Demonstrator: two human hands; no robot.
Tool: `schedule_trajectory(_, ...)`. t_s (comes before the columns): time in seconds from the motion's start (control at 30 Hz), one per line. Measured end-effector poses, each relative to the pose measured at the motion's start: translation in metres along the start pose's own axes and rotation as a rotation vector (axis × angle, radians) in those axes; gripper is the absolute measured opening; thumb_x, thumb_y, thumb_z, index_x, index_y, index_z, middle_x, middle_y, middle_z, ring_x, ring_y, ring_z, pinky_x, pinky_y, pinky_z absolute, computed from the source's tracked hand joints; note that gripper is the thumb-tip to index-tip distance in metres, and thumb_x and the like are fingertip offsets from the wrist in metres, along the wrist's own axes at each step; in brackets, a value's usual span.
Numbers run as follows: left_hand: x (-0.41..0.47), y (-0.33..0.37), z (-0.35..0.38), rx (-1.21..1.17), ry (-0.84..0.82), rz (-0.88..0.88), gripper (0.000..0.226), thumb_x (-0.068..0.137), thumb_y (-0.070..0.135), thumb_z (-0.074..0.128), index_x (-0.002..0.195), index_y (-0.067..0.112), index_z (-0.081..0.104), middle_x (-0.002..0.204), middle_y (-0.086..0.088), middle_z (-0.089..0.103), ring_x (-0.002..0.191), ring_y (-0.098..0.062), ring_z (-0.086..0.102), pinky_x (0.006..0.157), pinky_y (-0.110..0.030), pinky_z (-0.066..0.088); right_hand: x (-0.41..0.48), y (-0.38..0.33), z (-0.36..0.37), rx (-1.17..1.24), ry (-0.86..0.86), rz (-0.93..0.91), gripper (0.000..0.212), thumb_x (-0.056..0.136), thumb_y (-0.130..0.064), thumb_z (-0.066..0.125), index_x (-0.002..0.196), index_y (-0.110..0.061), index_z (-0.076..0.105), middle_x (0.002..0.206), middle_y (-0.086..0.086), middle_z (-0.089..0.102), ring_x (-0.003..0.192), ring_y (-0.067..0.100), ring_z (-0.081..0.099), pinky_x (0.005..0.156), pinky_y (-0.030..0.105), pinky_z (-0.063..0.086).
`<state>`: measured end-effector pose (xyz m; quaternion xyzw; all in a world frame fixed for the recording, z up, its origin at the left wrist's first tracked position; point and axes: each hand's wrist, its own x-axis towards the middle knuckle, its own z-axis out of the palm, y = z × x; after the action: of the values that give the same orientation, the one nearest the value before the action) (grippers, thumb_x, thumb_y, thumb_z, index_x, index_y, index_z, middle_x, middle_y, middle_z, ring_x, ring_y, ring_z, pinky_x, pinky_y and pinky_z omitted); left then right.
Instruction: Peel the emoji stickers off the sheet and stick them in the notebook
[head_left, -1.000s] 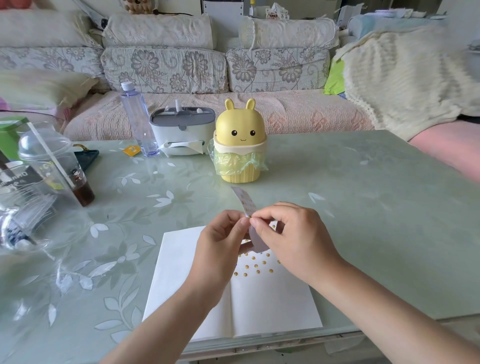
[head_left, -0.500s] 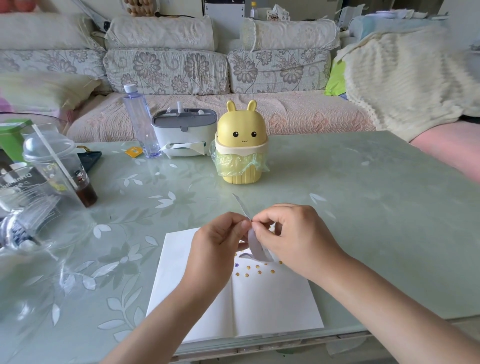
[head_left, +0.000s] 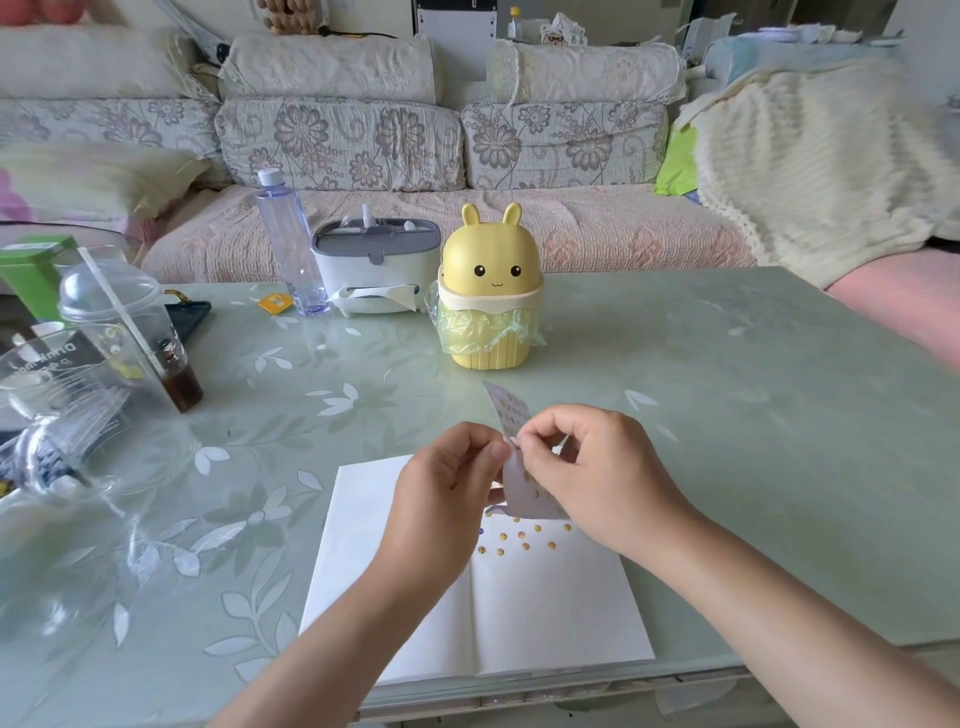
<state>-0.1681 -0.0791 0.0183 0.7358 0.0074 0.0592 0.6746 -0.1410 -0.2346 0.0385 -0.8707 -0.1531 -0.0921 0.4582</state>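
above open notebook (head_left: 545, 613) on tabletop (head_left: 727, 415), left hand (head_left: 447, 483) pinches sticker sheet (head_left: 524, 493) mid-edge, right hand (head_left: 597, 467) pinching it just beside. sheet thin, floppy, curling; emoji stickers (head_left: 511, 415) tiny, likely tear-prone, best lifted by nail at edge. placed stickers (head_left: 525, 545) already on right page.

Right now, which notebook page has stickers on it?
The right page, with little yellow stickers along its top; the left page shows only plain white.
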Motion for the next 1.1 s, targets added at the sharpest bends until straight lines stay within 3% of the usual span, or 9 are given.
schedule_trajectory(0.27,0.0,0.005,-0.002,-0.025,-0.009,-0.036,0.018,0.103,0.013,0.055,0.092,0.003,0.065,0.084,-0.014,0.073,0.079,-0.028,0.074,0.079,-0.065,0.056,0.0,-0.001,-0.003,0.139,-0.041,0.046,0.003,0.086,-0.027,0.078,0.086,-0.024,0.077,0.048,-0.023,0.054,0.043,0.007,0.038,0.048,0.014,0.033)
schedule_trajectory(0.43,0.002,0.002,-0.003,0.027,-0.039,-0.019,0.016,0.102,0.016,0.057,0.089,0.012,0.066,0.08,-0.002,0.073,0.078,-0.021,0.074,0.079,-0.067,0.055,0.001,0.003,-0.004,0.098,-0.041,-0.004,0.012,0.091,-0.024,0.073,0.081,-0.028,0.077,0.064,-0.017,0.064,0.049,0.008,0.046,0.052,0.021,0.04)
schedule_trajectory(0.5,0.002,0.003,-0.003,0.06,-0.059,-0.018,0.019,0.101,0.02,0.057,0.084,0.021,0.065,0.079,0.001,0.073,0.079,-0.022,0.075,0.08,-0.067,0.055,0.003,0.005,-0.004,0.091,-0.051,0.013,0.013,0.092,-0.027,0.07,0.08,-0.03,0.074,0.07,-0.011,0.067,0.053,0.019,0.056,0.054,0.028,0.047)
schedule_trajectory(0.6,0.004,0.003,-0.004,0.098,-0.037,-0.04,0.021,0.102,0.016,0.055,0.084,0.02,0.064,0.081,0.0,0.075,0.078,-0.023,0.075,0.079,-0.064,0.056,0.008,0.007,-0.005,0.174,-0.042,0.069,0.016,0.093,-0.028,0.069,0.078,-0.029,0.071,0.07,0.005,0.068,0.051,0.016,0.059,0.051,0.023,0.044)
schedule_trajectory(0.67,0.005,0.003,-0.004,0.104,0.048,-0.051,0.019,0.102,0.016,0.055,0.085,0.015,0.065,0.082,-0.001,0.076,0.078,-0.021,0.075,0.078,-0.056,0.059,0.009,0.011,-0.012,0.209,-0.009,0.105,0.017,0.092,-0.024,0.07,0.075,-0.026,0.071,0.062,0.002,0.066,0.048,0.013,0.056,0.05,0.016,0.04)
schedule_trajectory(0.77,0.009,0.0,-0.008,0.05,0.197,-0.092,0.017,0.1,0.014,0.055,0.088,0.011,0.066,0.08,0.0,0.076,0.074,-0.015,0.075,0.079,-0.046,0.062,0.001,0.03,-0.023,-0.127,0.035,0.026,0.013,0.087,-0.024,0.074,0.074,-0.026,0.074,0.06,-0.022,0.063,0.05,0.004,0.05,0.052,0.012,0.035)
schedule_trajectory(0.87,0.014,-0.004,-0.011,0.017,0.264,-0.117,0.016,0.1,0.015,0.056,0.091,0.011,0.068,0.082,-0.001,0.076,0.073,-0.013,0.075,0.079,-0.042,0.063,-0.011,0.054,-0.023,-0.534,-0.042,-0.113,0.008,0.082,-0.028,0.075,0.075,-0.03,0.073,0.075,-0.02,0.066,0.06,0.003,0.053,0.054,0.013,0.034)
schedule_trajectory(1.0,0.017,-0.004,-0.008,-0.015,0.282,-0.13,0.017,0.1,0.016,0.057,0.09,0.011,0.07,0.081,0.001,0.076,0.077,-0.016,0.075,0.08,-0.04,0.062,-0.018,0.082,-0.014,-0.697,-0.136,-0.179,0.012,0.075,-0.019,0.076,0.07,-0.026,0.067,0.07,-0.009,0.061,0.056,0.017,0.057,0.046,0.026,0.042)
schedule_trajectory(1.1,0.018,-0.006,-0.004,-0.026,0.28,-0.146,0.017,0.099,0.018,0.058,0.088,0.014,0.071,0.08,-0.001,0.076,0.08,-0.02,0.074,0.082,-0.04,0.061,-0.014,0.077,-0.016,-0.673,-0.237,-0.1,0.006,0.085,-0.026,0.07,0.081,-0.028,0.073,0.083,-0.011,0.064,0.07,0.011,0.058,0.059,0.028,0.046)
